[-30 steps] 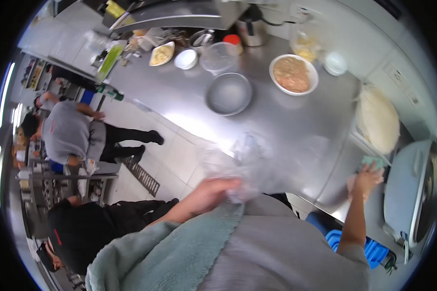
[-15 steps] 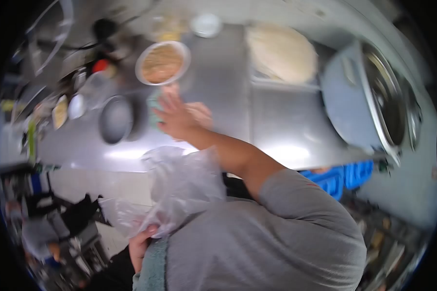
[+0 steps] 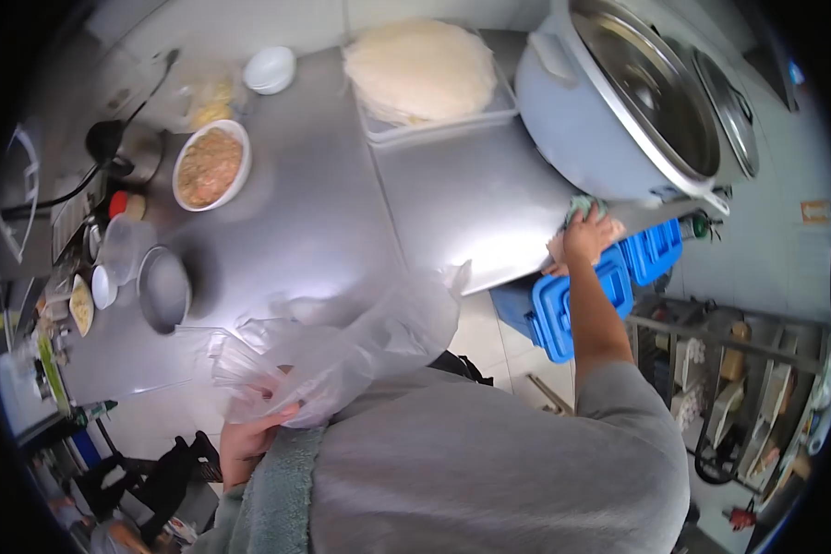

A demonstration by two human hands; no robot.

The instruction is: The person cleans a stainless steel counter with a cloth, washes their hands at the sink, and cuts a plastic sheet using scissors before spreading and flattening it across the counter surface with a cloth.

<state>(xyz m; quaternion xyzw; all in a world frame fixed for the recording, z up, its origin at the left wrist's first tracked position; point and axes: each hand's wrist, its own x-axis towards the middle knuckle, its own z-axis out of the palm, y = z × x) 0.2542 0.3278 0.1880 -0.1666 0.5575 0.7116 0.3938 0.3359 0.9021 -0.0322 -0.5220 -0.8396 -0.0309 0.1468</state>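
Observation:
Near the right end of the steel counter (image 3: pixel 314 231), my right hand (image 3: pixel 589 238) is on a pale green cloth (image 3: pixel 582 205), fingers bent over it against the counter's front edge. A large light-blue pot (image 3: pixel 563 120) with a metal rim stands just behind that hand. Low on the left, my left hand (image 3: pixel 254 434) is closed around a crumpled clear plastic bag (image 3: pixel 369 328), which bulges up in front of my body and partly covers the fingers. A green towel (image 3: pixel 282 499) hangs beside the left forearm.
A stack of thin white sheets (image 3: pixel 420 69) lies in a clear tray (image 3: pixel 443 129). On the counter's left are a bowl of minced filling (image 3: pixel 210 168), white bowls (image 3: pixel 270 69) and a round metal pan (image 3: pixel 164 289). Blue lidded bins (image 3: pixel 582 300) sit below the counter. Another person (image 3: pixel 125 535) is at lower left.
My right hand has swept the cloth from beside the filling bowl to the counter's right front edge. The view has swung right. My left hand still grips the plastic bag.

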